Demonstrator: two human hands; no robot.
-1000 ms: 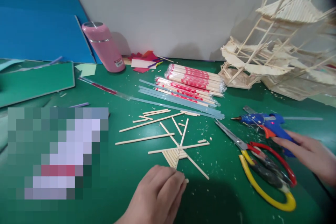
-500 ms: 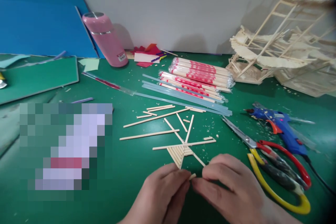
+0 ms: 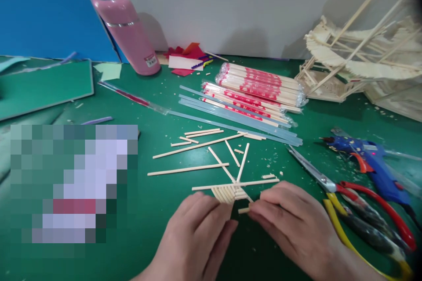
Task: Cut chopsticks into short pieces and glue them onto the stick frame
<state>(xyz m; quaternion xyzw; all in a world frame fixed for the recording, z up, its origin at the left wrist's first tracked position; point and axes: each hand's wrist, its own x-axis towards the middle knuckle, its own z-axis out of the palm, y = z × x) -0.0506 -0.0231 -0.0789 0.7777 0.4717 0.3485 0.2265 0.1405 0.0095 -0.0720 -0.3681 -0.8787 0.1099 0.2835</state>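
Note:
A star-like frame of thin wooden sticks point(image 3: 242, 183) lies in front of me, with short pieces laid side by side between some spokes. My left hand point(image 3: 199, 228) holds its lower left part, the fingers covering the near spoke. On the right, my right hand point(image 3: 290, 224) pinches a short wooden stick piece point(image 3: 243, 211) between thumb and fingertips, just below the frame's right spoke. Its fingers hide the end of that spoke. Loose sticks point(image 3: 187, 169) lie on the green table point(image 3: 158, 215) beyond and left of the frame.
Scissors point(image 3: 325, 182) and a blue glue gun point(image 3: 369, 153) lie to the right. Behind are glue sticks point(image 3: 237, 116), wrapped chopstick packs point(image 3: 260, 83), a pink bottle point(image 3: 132, 35) and a wooden stick model point(image 3: 349, 61). A blurred-out patch point(image 3: 95, 171) covers the left.
My right hand has drawn the short piece rightward, away from my left fingers, towards the right spoke. My left hand has shifted up onto the frame. The view has shifted slightly.

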